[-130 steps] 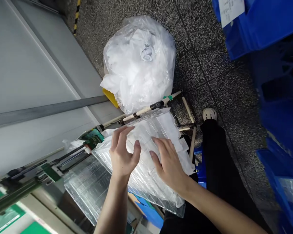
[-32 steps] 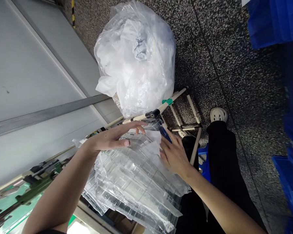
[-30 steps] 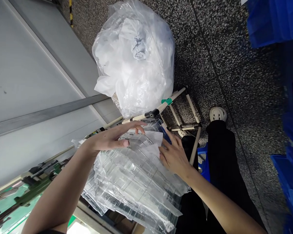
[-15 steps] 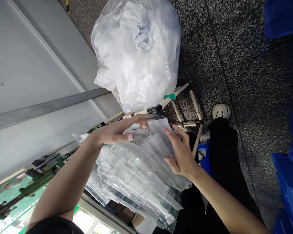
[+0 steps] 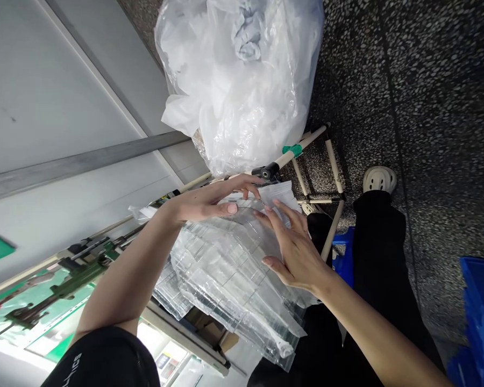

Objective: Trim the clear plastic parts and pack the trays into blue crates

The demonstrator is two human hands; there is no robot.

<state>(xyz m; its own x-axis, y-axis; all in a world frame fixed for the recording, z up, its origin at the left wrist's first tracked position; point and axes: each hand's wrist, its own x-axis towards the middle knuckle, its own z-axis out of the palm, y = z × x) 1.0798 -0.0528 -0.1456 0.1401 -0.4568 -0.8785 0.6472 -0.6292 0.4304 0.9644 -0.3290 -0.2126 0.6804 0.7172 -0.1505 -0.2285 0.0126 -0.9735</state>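
Left hand (image 5: 210, 207) resting open on far edge of clear ribbed plastic sleeves (image 5: 226, 274), fingers lightly curled, nothing clenched. Right hand (image 5: 296, 255) pressing flat on same pile, fingers spread, not grasping. Pile lying loose below both hands, just near bulging bag of white plastic film (image 5: 237, 91); whatever carries pile is hidden. White paper slip (image 5: 276, 196) sitting on top at far end, right fingertips near it. Progress: sleeves overlapping, unbound; no finished bundle showing, none set aside. Cream tube frame (image 5: 334, 161) standing right of bag.
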